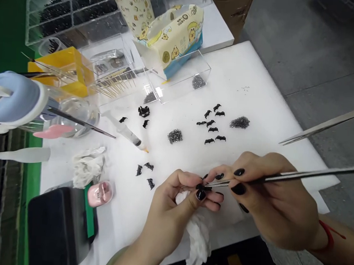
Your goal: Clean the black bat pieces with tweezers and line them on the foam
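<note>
My left hand (169, 214) pinches a small black piece (207, 188) between thumb and fingertip; the fingers partly hide its shape. A crumpled white tissue (197, 239) is tucked in the same hand and hangs below it. In my right hand (279, 207), closed around them, are dark tweezers (316, 174) whose tips reach the black piece. Beyond the hands lie several black bat-shaped pieces (213, 129) between two piles of tiny dark grains, a left pile (175, 136) and a right pile (240, 122). More bat-shaped pieces (149, 166) lie left of my hands.
A syringe (122, 130) with an orange tip lies left of centre. Second tweezers (320, 127) extend over the right edge. Around the left and back stand a blue-lidded bottle (17, 98), a yellow box (65, 69), a wipes pack (177, 42) and a pink jar (99, 193).
</note>
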Tool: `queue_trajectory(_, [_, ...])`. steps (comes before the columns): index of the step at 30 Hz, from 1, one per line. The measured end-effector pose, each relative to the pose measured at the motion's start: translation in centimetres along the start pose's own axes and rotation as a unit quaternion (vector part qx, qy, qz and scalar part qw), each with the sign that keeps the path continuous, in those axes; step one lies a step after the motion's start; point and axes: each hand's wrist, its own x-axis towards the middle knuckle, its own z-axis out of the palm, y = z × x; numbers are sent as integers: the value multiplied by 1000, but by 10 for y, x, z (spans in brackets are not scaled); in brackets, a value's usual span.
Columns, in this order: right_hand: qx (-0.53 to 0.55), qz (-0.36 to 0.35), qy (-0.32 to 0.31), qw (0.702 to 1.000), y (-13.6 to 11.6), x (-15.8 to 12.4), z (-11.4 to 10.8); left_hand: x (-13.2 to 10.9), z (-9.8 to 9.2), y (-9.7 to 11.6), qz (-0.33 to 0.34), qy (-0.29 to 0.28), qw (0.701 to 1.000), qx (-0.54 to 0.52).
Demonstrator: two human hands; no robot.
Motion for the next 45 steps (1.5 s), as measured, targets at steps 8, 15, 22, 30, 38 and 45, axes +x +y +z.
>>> queue_trajectory(8, [-66, -21, -35, 997, 4, -2, -2, 1, -2, 2, 17, -31, 999, -24])
queue_trajectory(15, [-83, -13, -44, 995, 5, -6, -4, 1, -1, 3, 23, -25, 999, -21])
queue_trajectory(22, [-65, -19, -47, 997, 5, -4, -3, 1, -1, 3, 22, -18, 1000, -1])
queue_trajectory(30, [21, 30, -22, 999, 0, -5, 2, 0, -4, 2, 18, -33, 999, 11])
queue_trajectory(38, [49, 56, -32, 997, -1, 0, 4, -1, -4, 3, 14, -32, 999, 9])
queue_trajectory(45, [63, 59, -44, 995, -2, 2, 2, -1, -5, 3, 5, -31, 999, 15])
